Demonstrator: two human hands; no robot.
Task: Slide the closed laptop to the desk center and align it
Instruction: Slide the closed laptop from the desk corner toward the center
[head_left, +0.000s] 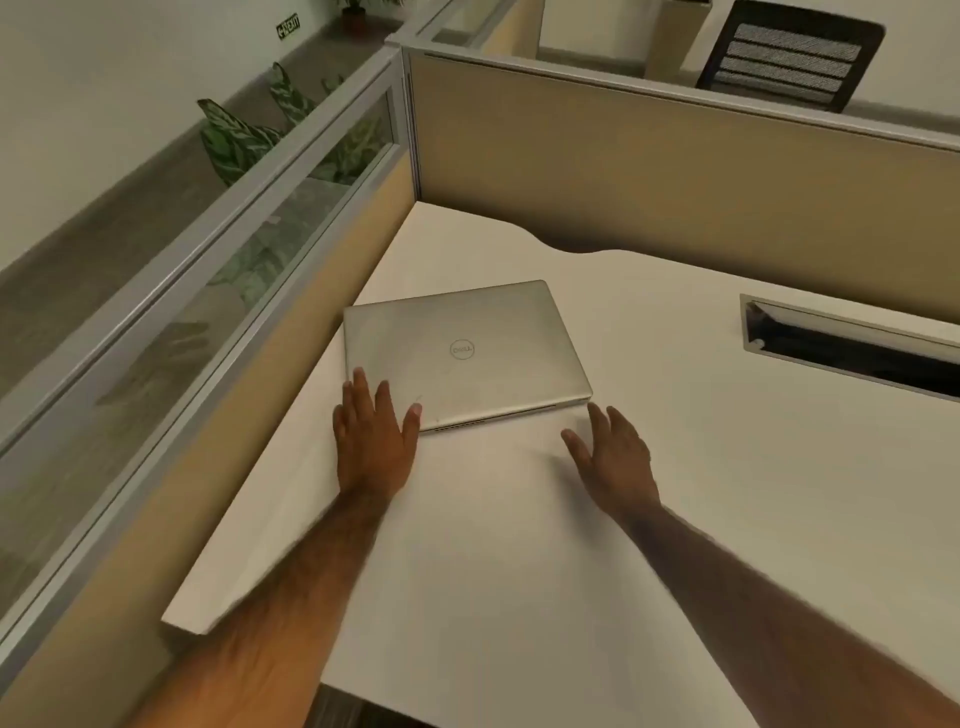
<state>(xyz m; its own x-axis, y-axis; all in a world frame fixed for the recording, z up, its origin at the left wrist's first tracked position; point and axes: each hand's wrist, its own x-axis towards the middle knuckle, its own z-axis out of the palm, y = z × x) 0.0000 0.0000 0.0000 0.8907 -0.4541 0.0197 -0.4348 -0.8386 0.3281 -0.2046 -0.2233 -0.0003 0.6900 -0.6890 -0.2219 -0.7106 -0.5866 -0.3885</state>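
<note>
One head-worn camera looks steeply forward and down, close over the desk (519, 519).

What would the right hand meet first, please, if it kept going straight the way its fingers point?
Most likely the near right corner of the closed laptop; the right hand is open just short of it, though depth is hard to judge.

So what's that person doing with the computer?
A person is reaching for a closed silver laptop on a white desk. It sits near the left partition, a bit crooked. The left hand lies flat on its near-left corner. The right hand is open beside its near-right corner, seemingly not touching it.
</note>
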